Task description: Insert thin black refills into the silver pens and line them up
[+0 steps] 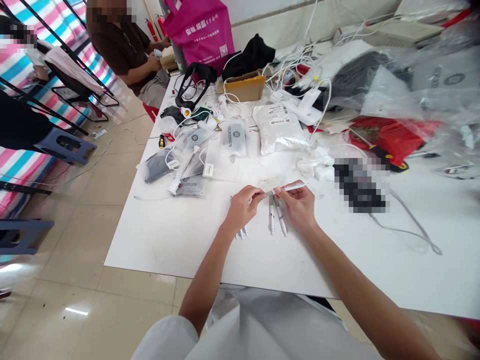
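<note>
A slim white-and-silver pen-like stick (296, 186) lies crosswise between my hands above the white table (161, 240). My left hand (243, 206) pinches its grey left end with thumb and fingertips. Closed round its middle, my right hand (299, 204) leaves the white end sticking out to the right. Below, between the hands, two similar sticks (272, 219) rest on the table with their upper ends close together. Several more sticks (242, 232) lie partly hidden under my left hand.
Plastic-wrapped pouches (234, 139), a white parcel (280, 127) and tangled white cables cover the table's far side. A small cardboard box (245, 86) and pink bag (204, 32) stand behind. A blurred dark object (360, 186) lies right. A person (125, 55) sits at the far left corner.
</note>
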Available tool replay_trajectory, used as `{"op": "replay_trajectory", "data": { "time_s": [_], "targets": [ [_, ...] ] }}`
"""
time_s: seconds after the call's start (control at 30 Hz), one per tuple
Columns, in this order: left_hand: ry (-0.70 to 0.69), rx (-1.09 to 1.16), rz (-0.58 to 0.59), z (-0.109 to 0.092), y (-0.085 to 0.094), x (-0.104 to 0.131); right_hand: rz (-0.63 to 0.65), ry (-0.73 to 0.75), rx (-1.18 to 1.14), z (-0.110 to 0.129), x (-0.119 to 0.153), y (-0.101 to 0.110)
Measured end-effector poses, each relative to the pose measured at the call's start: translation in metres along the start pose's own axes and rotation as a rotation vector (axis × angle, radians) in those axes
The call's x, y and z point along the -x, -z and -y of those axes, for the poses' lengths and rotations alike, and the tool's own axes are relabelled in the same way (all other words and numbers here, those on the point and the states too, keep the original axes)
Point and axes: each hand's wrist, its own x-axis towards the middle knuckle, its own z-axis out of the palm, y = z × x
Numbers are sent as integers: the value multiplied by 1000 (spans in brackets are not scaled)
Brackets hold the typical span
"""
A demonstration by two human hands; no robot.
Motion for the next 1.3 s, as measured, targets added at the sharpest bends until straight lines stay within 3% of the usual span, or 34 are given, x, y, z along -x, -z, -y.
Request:
{"op": "replay_trajectory", "data": {
  "time_s": [0.33,0.5,0.63,0.8,0.97,1.1,1.3],
  "targets": [
    [330,146,35,-2,7,-1,115,46,99,6,6,0],
    [165,108,-11,-6,6,-3,87,-7,17,4,1,2],
    [300,94,15,-6,6,-2,103,-29,2,3,2,1],
    [195,128,-15,-7,6,-2,86,-30,-14,3,2,0],
    [346,141,12,-3,8,-1,86,-48,-43,2,1,0],
    [255,202,-2,0,6,-2,71,-39,-75,2,-1,1],
    [319,354,-20,0,2,-4,92,-25,-82,3,-1,2]
  ]
}}
